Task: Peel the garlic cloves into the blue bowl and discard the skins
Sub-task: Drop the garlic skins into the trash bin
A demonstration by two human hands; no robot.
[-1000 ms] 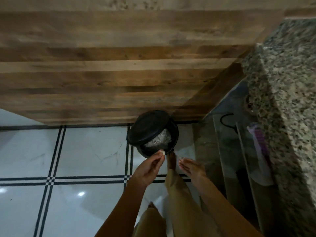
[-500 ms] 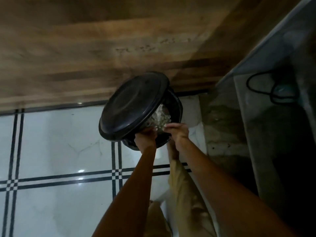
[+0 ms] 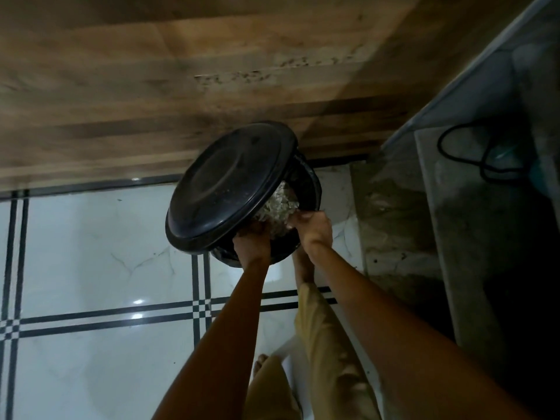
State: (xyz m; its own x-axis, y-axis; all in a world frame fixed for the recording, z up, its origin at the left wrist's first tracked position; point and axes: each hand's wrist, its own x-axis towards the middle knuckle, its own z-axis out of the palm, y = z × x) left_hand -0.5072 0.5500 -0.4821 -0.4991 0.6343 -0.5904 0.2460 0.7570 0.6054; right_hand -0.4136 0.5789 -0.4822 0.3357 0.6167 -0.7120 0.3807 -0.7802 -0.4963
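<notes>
Compared with one second ago, both hands have moved from short of the black bin (image 3: 309, 186) into its mouth: the left hand (image 3: 251, 242) has its fingers hidden under the lid (image 3: 230, 189) edge, the right hand (image 3: 310, 227) has its fingers curled at the pale skins (image 3: 280, 206), and whether either grips anything cannot be told. The skins lie heaped inside the bin with no clear long axis; the lid is tilted open, its long axis running lower left to upper right

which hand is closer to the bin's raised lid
The left hand, right beside the lower edge of the lid; the right hand is at the open side of the bin.
</notes>
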